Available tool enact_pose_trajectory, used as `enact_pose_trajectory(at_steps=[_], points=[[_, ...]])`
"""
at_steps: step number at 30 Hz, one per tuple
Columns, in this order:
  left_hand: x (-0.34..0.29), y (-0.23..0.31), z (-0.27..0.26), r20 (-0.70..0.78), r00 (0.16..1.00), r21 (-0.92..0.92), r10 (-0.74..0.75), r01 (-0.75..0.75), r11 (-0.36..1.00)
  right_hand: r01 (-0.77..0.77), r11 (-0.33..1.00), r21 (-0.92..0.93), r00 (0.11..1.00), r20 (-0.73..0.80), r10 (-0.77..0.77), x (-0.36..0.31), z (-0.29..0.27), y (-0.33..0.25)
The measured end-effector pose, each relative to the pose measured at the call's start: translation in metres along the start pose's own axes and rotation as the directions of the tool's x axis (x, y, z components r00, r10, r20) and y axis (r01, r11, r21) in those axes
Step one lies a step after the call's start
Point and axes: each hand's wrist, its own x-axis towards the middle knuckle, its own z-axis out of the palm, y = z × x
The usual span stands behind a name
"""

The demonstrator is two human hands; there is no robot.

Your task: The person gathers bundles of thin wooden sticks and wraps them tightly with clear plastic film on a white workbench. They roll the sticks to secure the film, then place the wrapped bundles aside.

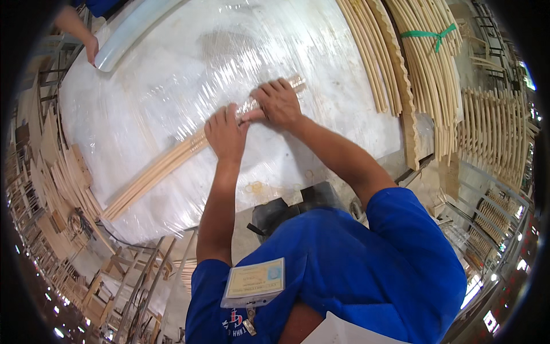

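A bundle of thin wooden rods [160, 171] lies slantwise across a sheet of clear plastic film [154, 109] spread on the table. The upper right end of the bundle is wrapped in shiny film. My left hand [226, 135] grips the bundle near its middle, fingers bent over the top. Farther up, my right hand [278, 103] is curled round the wrapped part, its thumb reaching toward my left hand. Both palms hide the rods beneath them. At the far left, a co-worker's hand [91, 50] touches the end of a roll of clear film [129, 34].
Loose rods [372, 57] and a wavy-edged board [401, 86] lie along the table's right side, beside a rod bundle tied with a green strip [438, 37]. A rack of rods [492, 129] stands farther right. Wooden pieces [71, 178] are stacked at the left.
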Motion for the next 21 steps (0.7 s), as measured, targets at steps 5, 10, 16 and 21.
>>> enact_pose_trajectory(at_steps=[5, 10, 16, 21], points=[[-0.052, 0.031, -0.005, -0.062, 0.998, -0.045, 0.023, -0.026, 0.999, -0.172, 0.982, 0.079, 0.984, 0.052, 0.168, -0.055, -0.015, -0.015], [-0.006, 0.02, -0.002, 0.009, 0.999, 0.049, -0.035, 0.035, 0.998, -0.174, 0.981, -0.084, 0.985, -0.033, 0.171, -0.009, -0.011, -0.008], [0.103, -0.028, 0.009, 0.025, 0.953, -0.035, -0.301, 0.301, 0.953, -0.037, 0.999, -0.007, 0.998, 0.059, 0.037, 0.023, 0.013, 0.0], [0.117, -0.034, -0.012, -0.078, 0.971, -0.095, -0.225, 0.217, 0.971, -0.025, 0.963, -0.268, 0.985, 0.16, 0.07, 0.072, 0.025, 0.017]])
